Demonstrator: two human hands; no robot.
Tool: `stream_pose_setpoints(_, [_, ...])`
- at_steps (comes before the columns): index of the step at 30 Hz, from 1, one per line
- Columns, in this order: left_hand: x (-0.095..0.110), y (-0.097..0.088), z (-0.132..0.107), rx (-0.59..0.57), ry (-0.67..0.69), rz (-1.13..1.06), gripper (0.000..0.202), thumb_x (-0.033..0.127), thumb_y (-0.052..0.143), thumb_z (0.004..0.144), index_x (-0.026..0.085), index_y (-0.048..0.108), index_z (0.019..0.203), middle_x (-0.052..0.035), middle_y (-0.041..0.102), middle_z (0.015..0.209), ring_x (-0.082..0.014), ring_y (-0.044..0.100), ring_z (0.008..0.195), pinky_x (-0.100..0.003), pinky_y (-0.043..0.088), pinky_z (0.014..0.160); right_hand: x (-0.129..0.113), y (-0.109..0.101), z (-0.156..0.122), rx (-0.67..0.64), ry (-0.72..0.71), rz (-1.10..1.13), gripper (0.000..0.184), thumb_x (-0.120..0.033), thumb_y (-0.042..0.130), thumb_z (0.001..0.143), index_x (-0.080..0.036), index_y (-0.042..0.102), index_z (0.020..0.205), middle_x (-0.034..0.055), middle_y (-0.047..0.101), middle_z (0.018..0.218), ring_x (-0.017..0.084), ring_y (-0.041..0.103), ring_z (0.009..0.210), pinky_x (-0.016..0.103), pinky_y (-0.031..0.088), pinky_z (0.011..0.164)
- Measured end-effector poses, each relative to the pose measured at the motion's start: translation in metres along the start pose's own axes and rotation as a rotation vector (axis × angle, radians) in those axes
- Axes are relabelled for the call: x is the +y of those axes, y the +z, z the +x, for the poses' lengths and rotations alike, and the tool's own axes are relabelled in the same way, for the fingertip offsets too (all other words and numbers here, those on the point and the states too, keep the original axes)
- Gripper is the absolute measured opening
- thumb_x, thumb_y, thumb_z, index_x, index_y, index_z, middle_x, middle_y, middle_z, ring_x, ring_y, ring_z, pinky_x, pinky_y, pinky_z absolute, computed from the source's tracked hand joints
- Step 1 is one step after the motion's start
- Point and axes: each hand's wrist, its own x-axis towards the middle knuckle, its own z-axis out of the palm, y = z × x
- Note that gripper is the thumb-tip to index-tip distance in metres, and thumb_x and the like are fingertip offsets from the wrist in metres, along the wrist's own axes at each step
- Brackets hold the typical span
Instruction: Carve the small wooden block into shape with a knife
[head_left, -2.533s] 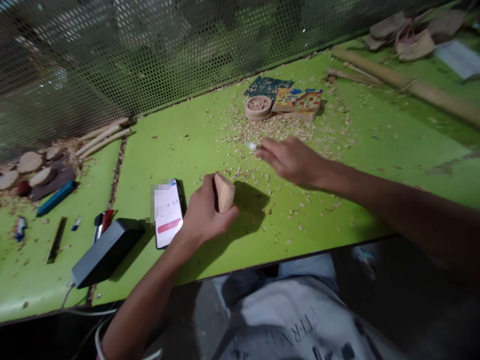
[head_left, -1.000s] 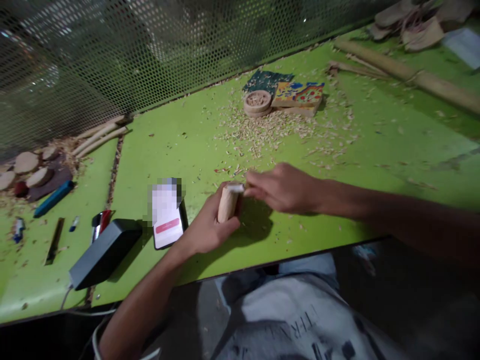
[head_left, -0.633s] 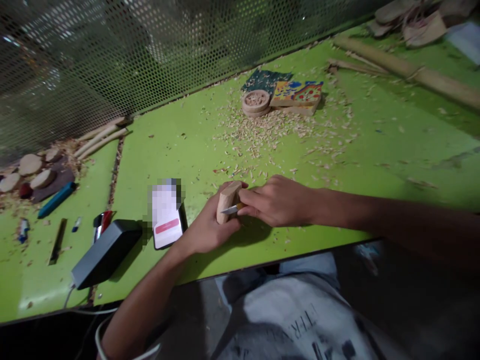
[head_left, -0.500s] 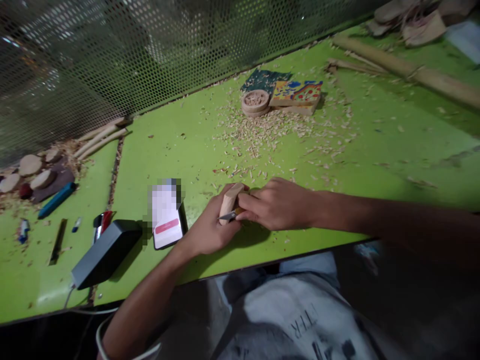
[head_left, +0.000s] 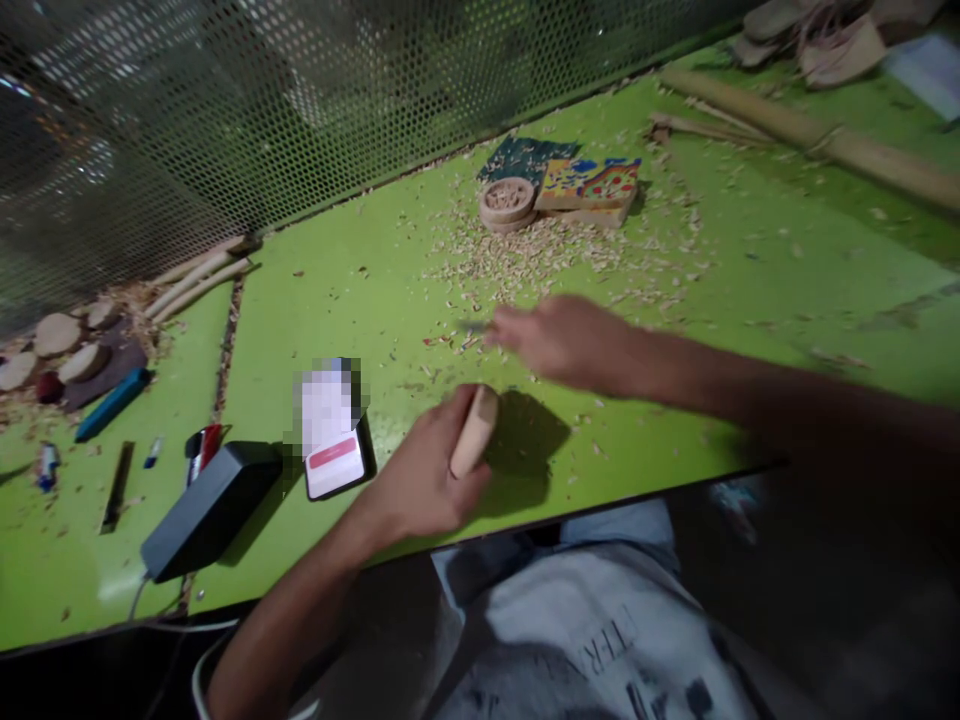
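Observation:
My left hand [head_left: 424,475] is closed around a pale wooden block [head_left: 474,432], held just above the near edge of the green table [head_left: 360,290]. Farther out over the table, my right hand [head_left: 562,340] is smeared by motion. It is closed on a small carving knife [head_left: 474,326] whose thin blade points left. The knife is clear of the block. Wood shavings [head_left: 525,262] lie scattered on the table beyond both hands.
A phone [head_left: 331,437] and a dark box [head_left: 210,510] lie left of my left hand. A round carved wooden piece [head_left: 505,202] and painted tiles [head_left: 592,186] sit at the back. Wooden discs [head_left: 56,335], sticks and small tools are at far left; a mesh screen [head_left: 225,110] stands behind.
My right hand drew the knife along the block, then swung it away up and out over the table. My left hand with the block shifted slightly nearer to me.

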Motion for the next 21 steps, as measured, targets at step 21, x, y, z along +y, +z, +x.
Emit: stream_pose_setpoints(21, [-0.021,-0.005,0.013,0.205,0.055,0.034,0.042,0.021,0.054,0.075,0.019,0.057,0.117,-0.0076,0.067,0.103,-0.0266,0.064,0.094,-0.045,0.050,0.087,-0.043,0.011,-0.014,-0.113,-0.268,0.010,0.047,-0.048,0.025,0.115,-0.016,0.059,0.124,0.0063,0.077,0.081,0.015,0.057,0.057,0.032,0.017,0.059])
